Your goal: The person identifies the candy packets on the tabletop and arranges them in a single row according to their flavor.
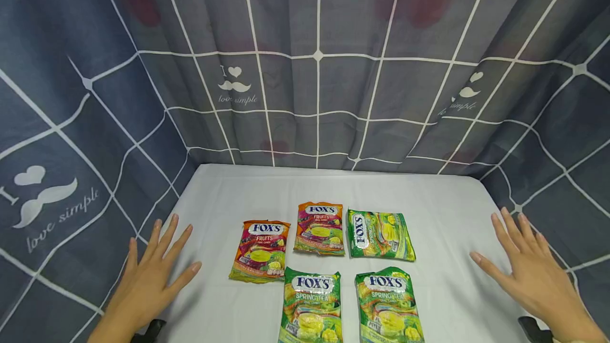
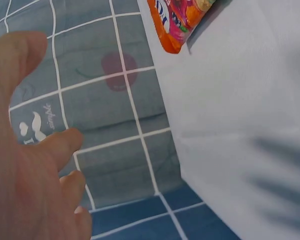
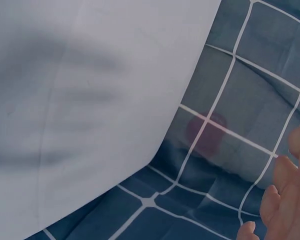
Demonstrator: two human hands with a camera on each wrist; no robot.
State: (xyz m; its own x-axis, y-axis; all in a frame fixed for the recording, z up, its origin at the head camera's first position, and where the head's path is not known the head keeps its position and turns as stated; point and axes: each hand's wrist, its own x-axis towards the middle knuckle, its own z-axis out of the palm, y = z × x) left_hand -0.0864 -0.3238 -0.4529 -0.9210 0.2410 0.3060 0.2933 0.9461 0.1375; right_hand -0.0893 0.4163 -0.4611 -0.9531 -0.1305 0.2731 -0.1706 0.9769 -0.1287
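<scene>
My left hand (image 1: pixel 149 282) hovers with spread fingers over the left edge of the white table, holding nothing. Over the right edge, my right hand (image 1: pixel 536 269) is likewise spread and holds nothing. Between them lie several Fox's candy bags. A red-orange Fruits bag (image 1: pixel 260 252) is nearest the left hand, with a second Fruits bag (image 1: pixel 320 228) to its right. A green Spring Tea bag (image 1: pixel 381 235) lies turned sideways at the right. Two more, a front middle Spring Tea bag (image 1: pixel 311 308) and a front right Spring Tea bag (image 1: pixel 389 306), lie closer to me.
The white tabletop (image 1: pixel 448 216) ends at dark checked curtains (image 1: pixel 290 89) behind and on both sides. Black straps (image 1: pixel 151 330) circle the wrists. Hand shadows fall on the cloth in both wrist views.
</scene>
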